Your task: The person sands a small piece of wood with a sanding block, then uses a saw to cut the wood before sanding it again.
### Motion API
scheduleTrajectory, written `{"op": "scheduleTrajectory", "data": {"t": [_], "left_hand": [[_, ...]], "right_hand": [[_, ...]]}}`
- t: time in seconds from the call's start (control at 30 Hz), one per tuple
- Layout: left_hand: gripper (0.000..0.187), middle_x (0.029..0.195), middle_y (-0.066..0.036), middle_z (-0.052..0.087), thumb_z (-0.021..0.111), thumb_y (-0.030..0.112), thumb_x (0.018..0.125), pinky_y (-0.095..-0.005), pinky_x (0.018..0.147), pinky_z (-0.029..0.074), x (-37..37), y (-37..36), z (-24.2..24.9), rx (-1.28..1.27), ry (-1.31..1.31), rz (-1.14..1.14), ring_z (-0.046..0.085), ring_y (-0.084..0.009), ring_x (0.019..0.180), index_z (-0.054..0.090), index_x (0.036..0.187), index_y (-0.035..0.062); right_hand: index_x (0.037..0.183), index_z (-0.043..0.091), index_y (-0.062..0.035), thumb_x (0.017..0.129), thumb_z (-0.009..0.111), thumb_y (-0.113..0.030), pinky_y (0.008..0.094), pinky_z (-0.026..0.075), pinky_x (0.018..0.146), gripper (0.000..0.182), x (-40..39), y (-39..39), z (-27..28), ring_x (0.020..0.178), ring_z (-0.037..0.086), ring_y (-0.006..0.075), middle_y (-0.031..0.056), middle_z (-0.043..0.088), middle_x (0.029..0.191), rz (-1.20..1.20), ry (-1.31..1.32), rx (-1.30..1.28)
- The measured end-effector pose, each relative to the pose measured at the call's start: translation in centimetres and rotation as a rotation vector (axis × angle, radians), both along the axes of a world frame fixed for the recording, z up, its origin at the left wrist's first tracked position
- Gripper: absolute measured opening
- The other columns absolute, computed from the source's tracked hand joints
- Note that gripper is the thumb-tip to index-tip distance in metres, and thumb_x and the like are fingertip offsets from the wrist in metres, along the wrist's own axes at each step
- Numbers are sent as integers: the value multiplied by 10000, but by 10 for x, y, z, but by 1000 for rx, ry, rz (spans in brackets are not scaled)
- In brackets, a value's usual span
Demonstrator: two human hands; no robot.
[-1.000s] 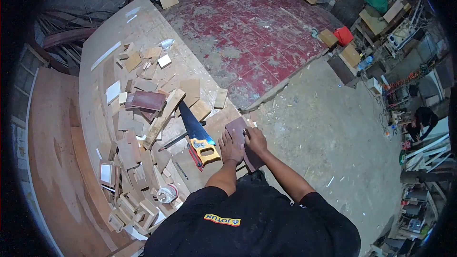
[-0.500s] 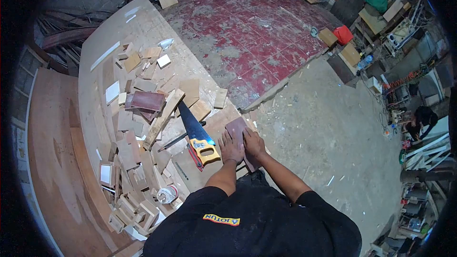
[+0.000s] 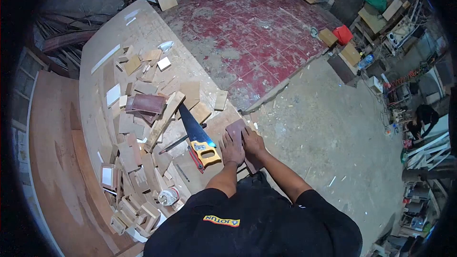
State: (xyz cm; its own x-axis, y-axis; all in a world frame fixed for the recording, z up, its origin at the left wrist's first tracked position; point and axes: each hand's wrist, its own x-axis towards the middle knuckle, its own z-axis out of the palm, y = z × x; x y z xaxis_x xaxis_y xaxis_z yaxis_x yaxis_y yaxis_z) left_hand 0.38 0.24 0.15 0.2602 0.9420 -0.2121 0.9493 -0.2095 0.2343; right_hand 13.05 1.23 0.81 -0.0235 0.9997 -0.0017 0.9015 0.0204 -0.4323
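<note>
The right hand (image 3: 253, 143), more curled 1 second ago, now lies flatter on the board (image 3: 235, 127) — open, like the left hand (image 3: 232, 152) beside it. The board, at the table's (image 3: 152, 24) edge near the saw (image 3: 192, 126), seems steadied — pressed, not gripped.

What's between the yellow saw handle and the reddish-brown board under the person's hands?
The left hand: it lies beside the saw handle, fingers reaching onto the board. The head view shows it.
</note>
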Motion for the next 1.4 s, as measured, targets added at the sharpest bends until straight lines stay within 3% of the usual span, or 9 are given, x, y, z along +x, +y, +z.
{"op": "scheduleTrajectory", "data": {"t": [0.3, 0.4, 0.6, 0.67, 0.77, 0.9, 1.07, 1.4], "left_hand": [[773, 1550, -226, 129, 464, 378, 892, -520, 1162, 33, 1, -1, -7, -7, 50, 3, 103, -359, 1447, 110, 1524, 107], [773, 1551, -228, 125, 451, 387, 899, -520, 1161, 32, 0, 0, -2, -32, 46, -6, 102, -363, 1446, 96, 1526, 107], [791, 1551, -234, 123, 456, 402, 893, -522, 1161, 31, -1, -2, -5, 1, 18, -11, 100, -371, 1445, 90, 1526, 101], [798, 1550, -236, 124, 461, 406, 890, -521, 1162, 29, -2, -3, -4, 6, 5, -10, 98, -371, 1445, 90, 1526, 99], [806, 1549, -240, 127, 465, 421, 890, -520, 1163, 28, -1, -1, 1, -15, -1, -4, 95, -373, 1446, 92, 1524, 92], [803, 1548, -244, 130, 466, 419, 892, -521, 1163, 34, 0, 1, 1, -19, -5, -2, 102, -376, 1445, 99, 1522, 83], [793, 1544, -246, 141, 486, 388, 884, -521, 1163, 41, 1, -1, -4, 12, 31, -12, 108, -377, 1445, 121, 1519, 84], [792, 1541, -250, 142, 484, 385, 881, -529, 1159, 38, 1, -1, -12, 19, 47, -13, 103, -378, 1445, 126, 1516, 74]], "right_hand": [[1175, 508, -3, 838, 522, -143, 477, 541, 757, 365, -2, -3, 5, 929, 623, 389, 200, 529, 1204, 3, -31, -98], [1181, 506, -2, 848, 506, -143, 469, 543, 760, 361, 2, -8, -5, 934, 624, 382, 199, 530, 1207, 43, -53, 25], [1165, 541, -4, 834, 527, -146, 455, 550, 729, 361, 7, -33, 12, 909, 639, 365, 197, 556, 1157, 88, -76, -160], [999, 608, 32, 801, 565, -143, 450, 557, 630, 267, 12, -44, 16, 788, 662, 351, 210, 603, 1065, 173, -98, -185], [884, 635, 11, 799, 579, -165, 466, 554, 627, 204, 12, -49, 31, 756, 668, 353, 205, 615, 974, 219, -168, -312], [872, 628, 0, 792, 586, -172, 475, 551, 621, 194, 16, -35, 31, 727, 668, 347, 202, 616, 915, 253, -199, -306], [956, 580, -10, 783, 578, -133, 466, 543, 644, 212, 9, 8, 27, 800, 648, 366, 182, 608, 959, 127, -70, 22], [990, 573, -18, 787, 585, -141, 457, 538, 672, 237, 1, -15, -5, 837, 640, 355, 165, 603, 963, 56, -38, -16]]}}
